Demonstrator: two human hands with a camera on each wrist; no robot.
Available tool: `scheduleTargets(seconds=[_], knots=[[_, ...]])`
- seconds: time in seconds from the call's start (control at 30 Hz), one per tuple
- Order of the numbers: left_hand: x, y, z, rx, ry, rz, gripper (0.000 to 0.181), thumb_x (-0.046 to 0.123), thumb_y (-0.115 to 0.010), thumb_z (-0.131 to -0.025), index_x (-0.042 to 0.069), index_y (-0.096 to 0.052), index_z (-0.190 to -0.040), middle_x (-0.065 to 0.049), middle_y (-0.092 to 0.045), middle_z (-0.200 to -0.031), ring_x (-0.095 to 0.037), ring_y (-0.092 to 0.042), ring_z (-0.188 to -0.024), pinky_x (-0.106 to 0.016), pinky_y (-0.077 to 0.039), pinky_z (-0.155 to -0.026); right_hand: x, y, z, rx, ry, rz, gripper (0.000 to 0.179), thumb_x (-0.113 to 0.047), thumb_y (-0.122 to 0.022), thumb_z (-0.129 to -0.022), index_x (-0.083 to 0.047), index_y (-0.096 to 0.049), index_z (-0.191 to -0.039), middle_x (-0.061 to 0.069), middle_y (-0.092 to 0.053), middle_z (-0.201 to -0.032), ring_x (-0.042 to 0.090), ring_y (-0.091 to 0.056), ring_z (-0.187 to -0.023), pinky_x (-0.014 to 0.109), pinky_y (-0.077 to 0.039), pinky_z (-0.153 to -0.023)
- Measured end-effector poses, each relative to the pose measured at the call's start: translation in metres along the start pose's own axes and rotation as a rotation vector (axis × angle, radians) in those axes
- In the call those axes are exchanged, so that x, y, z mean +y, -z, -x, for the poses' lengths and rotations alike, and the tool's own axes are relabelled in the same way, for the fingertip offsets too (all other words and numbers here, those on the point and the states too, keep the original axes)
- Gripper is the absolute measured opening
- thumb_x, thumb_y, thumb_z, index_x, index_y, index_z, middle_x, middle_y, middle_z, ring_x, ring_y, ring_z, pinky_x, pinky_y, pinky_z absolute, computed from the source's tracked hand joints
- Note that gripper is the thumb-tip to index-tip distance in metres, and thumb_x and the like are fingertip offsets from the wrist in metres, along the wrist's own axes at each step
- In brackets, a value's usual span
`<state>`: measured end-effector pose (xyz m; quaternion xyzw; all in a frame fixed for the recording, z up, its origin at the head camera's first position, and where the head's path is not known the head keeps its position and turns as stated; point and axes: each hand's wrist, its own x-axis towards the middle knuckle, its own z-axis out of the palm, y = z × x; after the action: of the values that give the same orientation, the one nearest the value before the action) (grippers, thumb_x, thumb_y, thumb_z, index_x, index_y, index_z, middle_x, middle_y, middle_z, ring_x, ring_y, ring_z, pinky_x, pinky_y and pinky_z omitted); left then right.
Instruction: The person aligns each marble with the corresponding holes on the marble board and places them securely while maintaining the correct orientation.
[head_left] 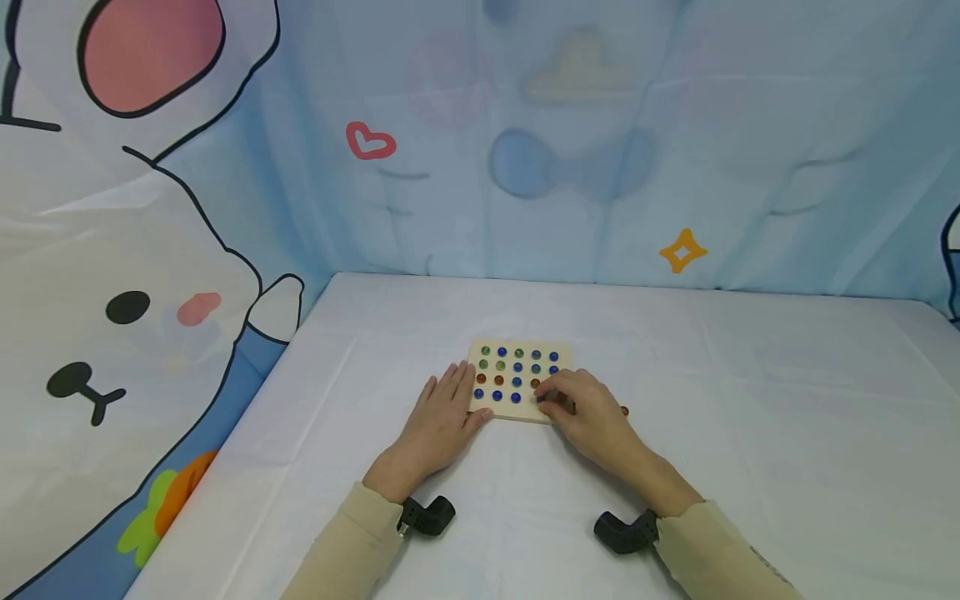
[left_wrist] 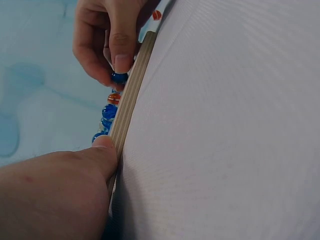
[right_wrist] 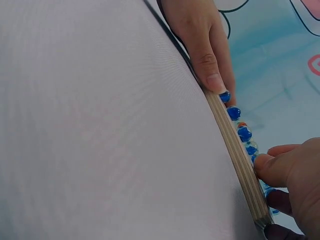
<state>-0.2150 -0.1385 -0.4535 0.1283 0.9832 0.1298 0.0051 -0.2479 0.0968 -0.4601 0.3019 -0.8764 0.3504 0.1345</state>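
A pale wooden board (head_left: 525, 345) lies on the table, carrying rows of glass marbles in blue, green and orange. My left hand (head_left: 442, 417) rests along its left side with fingers straight, the thumb at the near left corner. In the right wrist view that thumb (right_wrist: 215, 82) sits right beside a blue marble (right_wrist: 225, 96). My right hand (head_left: 588, 412) is over the board's near right part, where thumb and forefinger pinch a blue marble (left_wrist: 119, 78) close above the near row. The palm and fingers hide the board's near right corner in the head view.
One loose orange marble (head_left: 625, 410) lies on the white tablecloth (head_left: 750, 400) just right of my right hand. A light blue printed curtain (head_left: 465, 225) hangs behind the table. Black wrist mounts (head_left: 429, 516) are worn on both forearms.
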Motion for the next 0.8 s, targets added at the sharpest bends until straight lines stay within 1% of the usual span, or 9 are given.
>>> scheduleTargets(seconds=[0.2,0.47,0.8], knots=[[0.0012,0.0016,0.0009,-0.002,-0.003,0.004,0.071,0.046,-0.039,-0.106,0.002,-0.020,-0.157,-0.013,-0.020,-0.165,-0.028,-0.016,-0.155,-0.051,-0.016,-0.125,0.0019,0.0001,0.0011,0.000,-0.010,-0.014,0.018,-0.003,-0.077,-0.084,-0.012,-0.072,-0.099,-0.004,-0.068,-0.089,0.010,-0.048,-0.076,0.022,-0.044,-0.063],[0.0013,0.0019,0.0005,0.003,-0.005,0.012,0.072,0.047,-0.039,-0.105,0.001,-0.020,-0.157,-0.013,-0.020,-0.165,-0.028,-0.016,-0.155,-0.051,-0.015,-0.125,0.0020,-0.0007,-0.0005,0.035,0.026,-0.011,0.018,-0.002,-0.077,-0.084,-0.011,-0.072,-0.098,-0.002,-0.070,-0.091,0.010,-0.049,-0.076,0.022,-0.045,-0.063],[0.0021,0.0031,0.0018,0.013,-0.007,0.025,0.071,0.045,-0.041,-0.105,0.000,-0.022,-0.157,-0.015,-0.023,-0.164,-0.030,-0.018,-0.154,-0.052,-0.017,-0.125,-0.0020,-0.0005,-0.0010,0.010,-0.014,-0.011,0.014,-0.004,-0.075,-0.086,-0.014,-0.072,-0.096,-0.004,-0.070,-0.097,0.011,-0.051,-0.080,0.024,-0.046,-0.067]])
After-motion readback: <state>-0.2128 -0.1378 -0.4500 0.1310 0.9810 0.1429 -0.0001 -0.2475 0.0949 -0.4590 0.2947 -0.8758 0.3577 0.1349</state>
